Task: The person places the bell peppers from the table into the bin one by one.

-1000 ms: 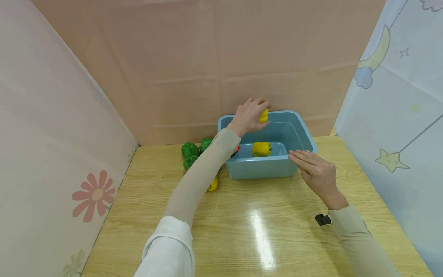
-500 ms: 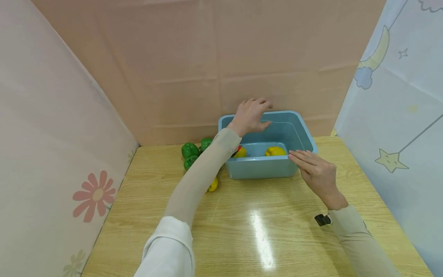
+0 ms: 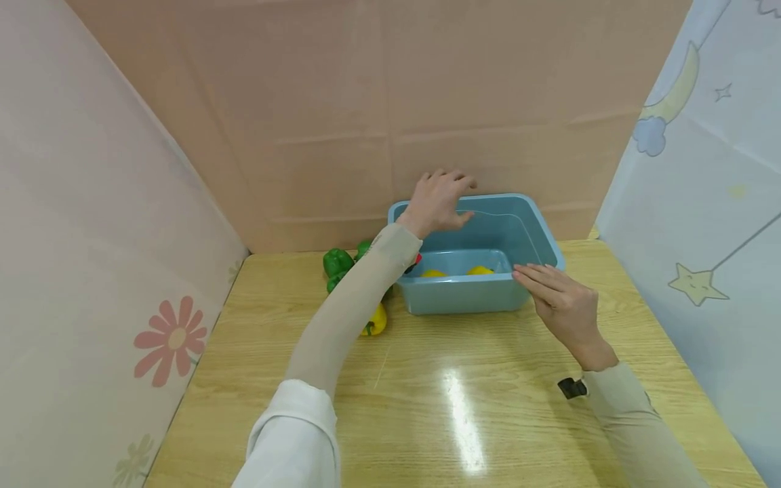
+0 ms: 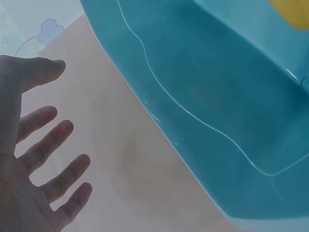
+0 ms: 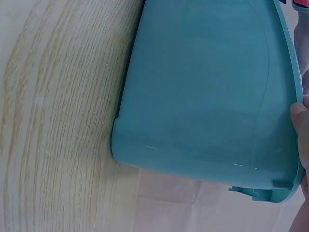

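Note:
My left hand point(image 3: 436, 203) hangs over the back left of a blue plastic bin point(image 3: 464, 298), its fingers spread and nothing in them. In the left wrist view the bare fingers point(image 4: 53, 145) stand apart from the bin's rim. Inside the bin lie two yellow bell peppers, one to the left point(image 3: 434, 274) and one to the right point(image 3: 480, 270), both mostly hidden by the near wall. My right hand point(image 3: 564, 305) rests straight fingers on the bin's near right corner. From the right wrist, fingertips point(image 5: 298, 110) touch the rim.
Left of the bin, several green bell peppers point(image 3: 337, 261) and a yellow bell pepper point(image 3: 375, 320) sit on the wooden table point(image 3: 415, 407), partly behind my left sleeve. A beige cloth backdrop point(image 3: 305, 183) rises close behind the bin, with patterned cloth at both sides.
A second ago my left hand held a yellow bell pepper over the bin; it let go and the hand stays there. Both peppers inside have shifted toward the near wall. The right hand stayed put.

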A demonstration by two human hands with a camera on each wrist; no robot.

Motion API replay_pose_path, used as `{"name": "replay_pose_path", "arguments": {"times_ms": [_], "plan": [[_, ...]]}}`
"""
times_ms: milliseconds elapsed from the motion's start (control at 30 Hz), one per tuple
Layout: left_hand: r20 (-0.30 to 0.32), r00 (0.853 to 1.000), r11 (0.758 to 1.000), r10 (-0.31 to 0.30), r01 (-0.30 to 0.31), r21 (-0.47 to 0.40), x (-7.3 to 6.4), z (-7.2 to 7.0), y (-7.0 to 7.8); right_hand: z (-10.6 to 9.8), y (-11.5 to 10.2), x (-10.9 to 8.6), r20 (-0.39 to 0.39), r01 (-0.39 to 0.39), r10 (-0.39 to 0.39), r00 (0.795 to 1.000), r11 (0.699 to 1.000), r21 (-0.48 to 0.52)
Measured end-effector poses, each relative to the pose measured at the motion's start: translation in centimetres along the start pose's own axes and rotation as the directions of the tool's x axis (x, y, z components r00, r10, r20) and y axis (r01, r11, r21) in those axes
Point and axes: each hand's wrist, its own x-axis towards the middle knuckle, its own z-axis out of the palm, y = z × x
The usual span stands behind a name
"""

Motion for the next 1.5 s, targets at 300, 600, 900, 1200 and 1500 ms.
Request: {"name": "replay_pose_path", "arguments": {"times_ms": [300,600,900,1200,1500], "plan": [[0.008,1.0,1.0,-0.009,0.009,0.003,-0.5,0.0,-0.5,-0.1,0.1,0.2,-0.006,-0.004,0.004,1.0,1.0,-0.002],[-0.014,1.0,1.0,-0.007,0.007,0.0,-1.2,-0.2,-1.1,0.3,0.2,0.3,-0.005,-0.003,0.003,1.0,1.0,0.009],[-0.015,1.0,1.0,-0.019,0.019,0.01,-1.9,-0.5,-2.2,0.7,0.4,0.3,0.003,-0.001,0.001,1.0,1.0,0.009],[0.003,0.999,0.999,-0.043,0.043,0.011,-2.9,-0.9,-3.4,0.7,0.5,0.3,-0.01,0.004,-0.004,1.0,1.0,0.009],[0.005,0.997,0.997,-0.072,0.072,-0.017,-3.7,-1.2,-4.7,0.8,0.6,0.3,-0.028,0.003,-0.003,1.0,1.0,0.018]]}}
